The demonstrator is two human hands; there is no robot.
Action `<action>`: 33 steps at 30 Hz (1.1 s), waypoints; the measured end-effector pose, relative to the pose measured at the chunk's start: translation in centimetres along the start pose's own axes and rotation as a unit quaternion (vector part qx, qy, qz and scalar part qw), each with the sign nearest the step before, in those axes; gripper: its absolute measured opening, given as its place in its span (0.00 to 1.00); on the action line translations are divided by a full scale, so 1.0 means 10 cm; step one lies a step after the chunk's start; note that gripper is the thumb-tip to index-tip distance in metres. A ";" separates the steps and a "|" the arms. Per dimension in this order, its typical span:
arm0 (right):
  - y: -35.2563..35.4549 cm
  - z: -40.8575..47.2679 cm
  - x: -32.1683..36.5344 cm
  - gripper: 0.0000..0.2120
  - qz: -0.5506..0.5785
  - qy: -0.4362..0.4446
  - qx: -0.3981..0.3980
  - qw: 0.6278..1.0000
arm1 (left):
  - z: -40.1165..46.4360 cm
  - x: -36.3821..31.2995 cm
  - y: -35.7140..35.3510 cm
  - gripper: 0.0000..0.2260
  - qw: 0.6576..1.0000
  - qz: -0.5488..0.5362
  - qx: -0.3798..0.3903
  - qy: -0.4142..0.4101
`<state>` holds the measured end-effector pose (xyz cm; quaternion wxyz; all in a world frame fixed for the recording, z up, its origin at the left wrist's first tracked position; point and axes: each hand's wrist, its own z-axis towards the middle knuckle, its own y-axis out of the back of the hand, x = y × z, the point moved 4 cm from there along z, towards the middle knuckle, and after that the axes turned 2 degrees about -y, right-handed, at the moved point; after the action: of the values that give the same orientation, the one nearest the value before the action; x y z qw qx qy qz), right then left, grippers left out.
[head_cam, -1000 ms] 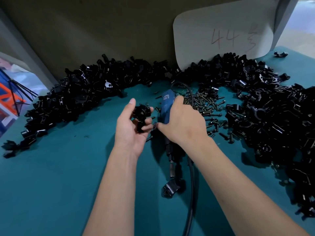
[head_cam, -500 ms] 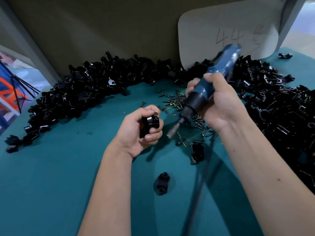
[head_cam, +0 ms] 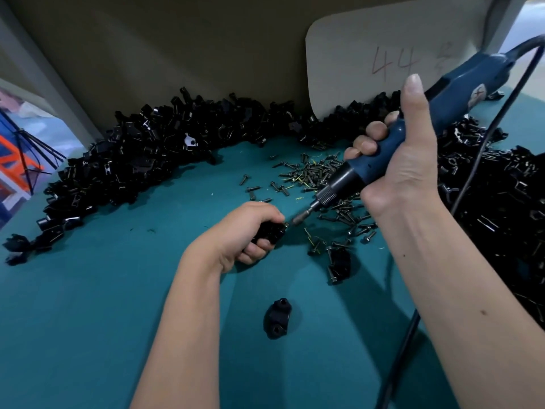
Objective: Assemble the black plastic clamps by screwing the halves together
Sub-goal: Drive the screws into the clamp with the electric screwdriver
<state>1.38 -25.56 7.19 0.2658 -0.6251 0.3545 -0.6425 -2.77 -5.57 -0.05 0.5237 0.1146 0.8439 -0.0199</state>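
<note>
**Driver bit on the screw: a bad angle or a loose grip could spoil the joint**

The left hand [head_cam: 249, 231] is curled tight around a black clamp [head_cam: 269, 233], holding it low over the teal bench [head_cam: 88, 290] with a screw head facing right. The right hand [head_cam: 395, 160] is wrapped round the blue electric screwdriver [head_cam: 418, 125], fingers closed on the barrel and thumb lying straight up along it. The tool slants down to the left, and its bit [head_cam: 298, 219] meets the clamp just at the left fingertips. Whether the bit is fully seated in the screw is too small to tell.

By my reading, the step in hand is driving a screw to join the two halves. Several things could go wrong from here:

- The driver comes in at a slant. If it is not in line with the screw, the bit may skip out of the head or the screw may cross-thread in the plastic.
- The left fingertips sit right beside the bit, so a slip could catch them.
- The clamp is held only in the hand, not braced. Torque may twist it, or the halves may shift out of register.
- Driving too long could strip the plastic thread.
- The cord [head_cam: 483, 149] trails over the right-hand parts pile [head_cam: 501, 208] and may snag.

Loose screws [head_cam: 318, 172] lie scattered behind the hands, a single clamp half [head_cam: 278, 317] lies nearer the person, and another clamp piece [head_cam: 339, 262] lies to its right.
</note>
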 end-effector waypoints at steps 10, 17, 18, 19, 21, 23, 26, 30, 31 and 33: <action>0.01 0.01 -0.04 0.14 0.017 -0.031 0.012 0.999 | -0.03 -0.04 -0.05 0.08 0.999 0.050 0.012 -0.015; -0.01 0.01 -0.05 0.13 0.010 -0.028 0.026 0.999 | -0.01 -0.03 -0.05 0.09 0.998 0.055 0.019 -0.014; -0.01 0.01 -0.05 0.13 0.011 -0.028 0.027 0.999 | 0.00 -0.03 -0.05 0.09 0.998 0.055 0.019 -0.015; -0.01 0.01 -0.04 0.14 0.011 -0.028 0.028 0.999 | 0.01 -0.02 -0.05 0.09 0.998 0.055 0.019 -0.015; -0.01 0.01 -0.04 0.13 0.010 -0.026 0.030 0.999 | 0.03 -0.02 -0.05 0.09 0.998 0.059 0.022 -0.018; -0.01 0.01 -0.04 0.13 0.007 -0.024 0.031 0.999 | 0.03 -0.02 -0.05 0.07 0.998 0.060 0.029 -0.022; -0.02 0.00 -0.04 0.13 0.006 -0.022 0.033 0.999 | 0.04 -0.02 -0.05 0.07 0.997 0.058 0.038 -0.024; -0.02 0.00 -0.05 0.13 0.008 -0.022 0.035 0.999 | 0.05 -0.01 -0.04 0.07 0.997 0.058 0.036 -0.024; -0.02 0.00 -0.05 0.13 0.007 -0.022 0.034 0.999 | 0.05 0.00 -0.05 0.07 0.997 0.058 0.036 -0.023; -0.02 0.00 -0.05 0.13 0.005 -0.022 0.032 0.999 | 0.05 -0.01 -0.05 0.06 0.998 0.055 0.035 -0.022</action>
<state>1.46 -25.01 7.00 0.2970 -0.6287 0.3307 -0.6381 -2.40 -6.14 -0.28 0.5381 0.1793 0.8232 -0.0232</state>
